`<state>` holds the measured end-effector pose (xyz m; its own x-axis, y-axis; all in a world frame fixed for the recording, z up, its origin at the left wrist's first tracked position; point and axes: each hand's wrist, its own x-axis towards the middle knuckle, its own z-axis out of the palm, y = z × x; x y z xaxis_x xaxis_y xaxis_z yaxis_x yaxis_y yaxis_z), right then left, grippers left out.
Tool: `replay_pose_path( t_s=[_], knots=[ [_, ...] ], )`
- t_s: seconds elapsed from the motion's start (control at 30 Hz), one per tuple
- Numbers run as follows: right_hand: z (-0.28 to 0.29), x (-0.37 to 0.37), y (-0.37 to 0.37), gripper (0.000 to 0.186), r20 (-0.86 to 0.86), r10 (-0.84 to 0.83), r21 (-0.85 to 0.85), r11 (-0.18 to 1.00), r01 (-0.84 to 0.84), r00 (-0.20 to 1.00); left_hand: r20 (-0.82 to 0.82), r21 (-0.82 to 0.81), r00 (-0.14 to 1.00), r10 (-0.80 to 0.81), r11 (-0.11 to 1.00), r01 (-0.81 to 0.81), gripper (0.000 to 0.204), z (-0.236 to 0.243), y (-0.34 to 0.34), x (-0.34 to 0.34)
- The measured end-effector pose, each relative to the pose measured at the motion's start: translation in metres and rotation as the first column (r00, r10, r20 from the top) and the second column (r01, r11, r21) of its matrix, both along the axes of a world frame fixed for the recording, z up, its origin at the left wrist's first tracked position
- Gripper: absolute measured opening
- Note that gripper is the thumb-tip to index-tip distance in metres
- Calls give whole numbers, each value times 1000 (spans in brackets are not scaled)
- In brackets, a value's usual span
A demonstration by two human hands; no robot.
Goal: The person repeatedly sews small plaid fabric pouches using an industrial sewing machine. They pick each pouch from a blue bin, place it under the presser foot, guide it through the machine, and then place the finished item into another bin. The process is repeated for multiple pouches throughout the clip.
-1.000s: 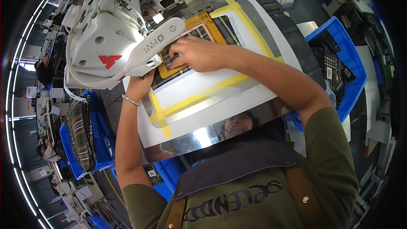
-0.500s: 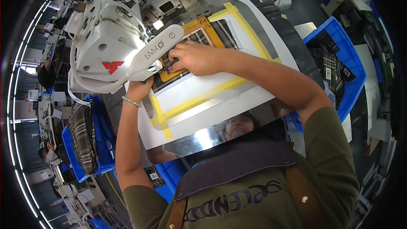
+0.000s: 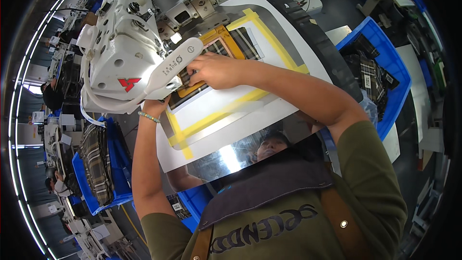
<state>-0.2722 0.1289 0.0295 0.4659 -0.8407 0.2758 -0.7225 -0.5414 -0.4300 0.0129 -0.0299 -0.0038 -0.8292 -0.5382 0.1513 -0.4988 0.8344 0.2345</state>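
Observation:
Dark plaid fabric (image 3: pixel 217 48) lies inside an orange clamp frame (image 3: pixel 233 44) under the head of a white sewing machine (image 3: pixel 108 65). My right hand (image 3: pixel 214 71) reaches in from the right, its fingers curled down on the fabric at the frame's near left part, beside the needle area. My left hand (image 3: pixel 156 107), with a beaded bracelet at the wrist, goes in under the machine head. Its fingers are hidden there. A white lamp arm (image 3: pixel 177 60) crosses above the work and covers part of the frame.
Yellow tape (image 3: pixel 226 97) outlines a rectangle on the white work plate (image 3: pixel 284 108). Shiny metal (image 3: pixel 231 159) edges the table before me. Blue bins with plaid pieces stand to the right (image 3: pixel 402 84) and left (image 3: pixel 91 188). Several people sit at the far left.
The whole view has shifted slightly. Both hands stay at nearly the same spots by the frame and machine head; the right fingers have moved only a little on the fabric.

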Motion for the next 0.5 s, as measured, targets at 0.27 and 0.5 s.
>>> replay_pose_path(
  t_s=[0.27,0.5],
  knots=[
    [-10,1,-2,38,31,-18,-72,997,20,999,42,8,999,24,1000,-25,38,0,0,0],
    [-9,1,-5,40,-3,-57,-86,995,56,998,-94,145,993,74,988,-60,37,6,11,-4]
  ],
)
